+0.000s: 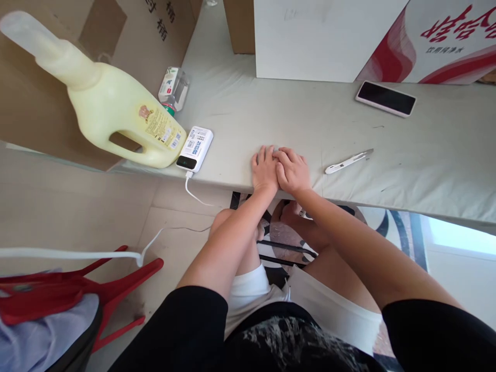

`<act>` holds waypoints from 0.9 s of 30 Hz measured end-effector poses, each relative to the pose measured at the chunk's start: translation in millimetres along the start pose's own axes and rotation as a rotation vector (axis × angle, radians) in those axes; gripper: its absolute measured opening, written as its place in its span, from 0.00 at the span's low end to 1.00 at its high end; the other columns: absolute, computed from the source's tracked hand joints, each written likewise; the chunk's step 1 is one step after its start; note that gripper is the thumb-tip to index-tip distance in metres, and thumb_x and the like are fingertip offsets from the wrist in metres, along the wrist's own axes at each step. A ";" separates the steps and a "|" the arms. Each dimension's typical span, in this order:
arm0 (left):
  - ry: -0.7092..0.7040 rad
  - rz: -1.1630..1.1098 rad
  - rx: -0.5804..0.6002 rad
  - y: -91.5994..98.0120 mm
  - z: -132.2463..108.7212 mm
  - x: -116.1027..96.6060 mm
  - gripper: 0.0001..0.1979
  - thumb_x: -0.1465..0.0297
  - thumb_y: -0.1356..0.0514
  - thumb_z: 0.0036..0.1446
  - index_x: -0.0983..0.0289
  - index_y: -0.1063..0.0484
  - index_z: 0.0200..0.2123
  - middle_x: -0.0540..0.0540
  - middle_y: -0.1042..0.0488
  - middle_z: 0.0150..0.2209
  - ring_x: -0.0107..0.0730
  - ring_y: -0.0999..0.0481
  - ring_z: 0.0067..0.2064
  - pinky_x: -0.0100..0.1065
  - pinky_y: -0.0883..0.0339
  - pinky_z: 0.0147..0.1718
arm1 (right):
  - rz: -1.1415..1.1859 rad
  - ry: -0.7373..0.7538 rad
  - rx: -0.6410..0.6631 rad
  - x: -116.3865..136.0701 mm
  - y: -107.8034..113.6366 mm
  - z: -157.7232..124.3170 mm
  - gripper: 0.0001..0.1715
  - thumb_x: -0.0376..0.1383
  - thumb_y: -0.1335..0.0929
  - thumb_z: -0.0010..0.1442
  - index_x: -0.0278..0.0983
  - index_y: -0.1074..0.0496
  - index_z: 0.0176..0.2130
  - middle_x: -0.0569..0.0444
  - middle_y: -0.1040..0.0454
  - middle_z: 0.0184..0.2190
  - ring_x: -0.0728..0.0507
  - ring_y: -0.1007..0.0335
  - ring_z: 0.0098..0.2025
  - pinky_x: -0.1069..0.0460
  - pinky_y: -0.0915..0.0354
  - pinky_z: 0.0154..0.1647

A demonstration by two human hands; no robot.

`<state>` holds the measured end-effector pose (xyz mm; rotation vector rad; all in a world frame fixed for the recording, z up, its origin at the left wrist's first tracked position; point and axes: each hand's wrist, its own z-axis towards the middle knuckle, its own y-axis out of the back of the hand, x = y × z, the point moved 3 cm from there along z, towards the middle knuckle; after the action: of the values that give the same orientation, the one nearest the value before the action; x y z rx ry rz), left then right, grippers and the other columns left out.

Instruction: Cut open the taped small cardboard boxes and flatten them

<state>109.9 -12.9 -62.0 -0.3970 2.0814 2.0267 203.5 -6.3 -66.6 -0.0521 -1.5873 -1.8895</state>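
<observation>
My left hand [265, 170] lies palm down at the front edge of the cloth-covered table [240, 113], its fingers stretched forward. Beside it, my right hand [293, 169] rests with its fingers partly over the back of the left, a little bent but loose. The two hands touch, and neither holds anything. Nearest on the right is a slim white knife [349, 161], its tip pointing away to the right. To the left of the hands lies a white power bank [197, 144] with a cable [189, 187] plugged into its near end.
At the left stand a pale yellow jug with a pump top [120, 108], a clear plastic bottle [175, 90] and a cardboard box [50, 103]. A phone [385, 99] lies before white-and-red boxes [321, 41] at the back. A red chair [112, 294] is at lower left.
</observation>
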 end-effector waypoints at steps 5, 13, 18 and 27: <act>-0.020 -0.168 -0.057 -7.8 1.5 4.6 0.19 0.73 0.48 0.70 0.65 0.28 0.60 0.62 0.37 0.71 0.53 0.47 0.76 0.58 0.55 0.74 | 0.037 -0.009 0.013 0.1 -0.2 -1.0 0.23 0.38 0.42 0.69 0.38 0.30 0.58 0.43 0.29 0.62 0.37 0.31 0.59 0.40 0.36 0.62; -0.062 -0.242 -0.034 23.4 6.8 4.2 0.15 0.75 0.46 0.67 0.68 0.22 0.50 0.71 0.26 0.59 0.65 0.35 0.68 0.60 0.36 0.61 | 0.194 -0.057 -0.107 -1.9 2.2 1.3 0.20 0.42 0.42 0.67 0.44 0.30 0.53 0.46 0.23 0.54 0.38 0.26 0.55 0.41 0.29 0.56; -0.118 -0.453 -0.005 52.3 27.6 4.8 0.10 0.72 0.41 0.62 0.64 0.21 0.42 0.64 0.19 0.46 0.49 0.20 0.50 0.48 0.28 0.53 | 0.318 -0.197 -0.234 -13.7 5.0 3.6 0.21 0.42 0.47 0.70 0.40 0.33 0.51 0.46 0.20 0.45 0.39 0.21 0.46 0.42 0.26 0.48; -0.004 -0.946 -0.162 66.0 57.8 59.6 0.10 0.70 0.41 0.60 0.62 0.23 0.44 0.59 0.19 0.49 0.38 0.20 0.48 0.36 0.28 0.44 | 0.340 -0.268 -0.155 -13.5 9.4 18.8 0.12 0.43 0.39 0.65 0.42 0.31 0.42 0.53 0.24 0.30 0.40 0.23 0.33 0.43 0.25 0.36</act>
<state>29.5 43.3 -21.6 -1.1340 1.2958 1.5648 211.8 16.1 -59.3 -0.6260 -1.4840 -1.7828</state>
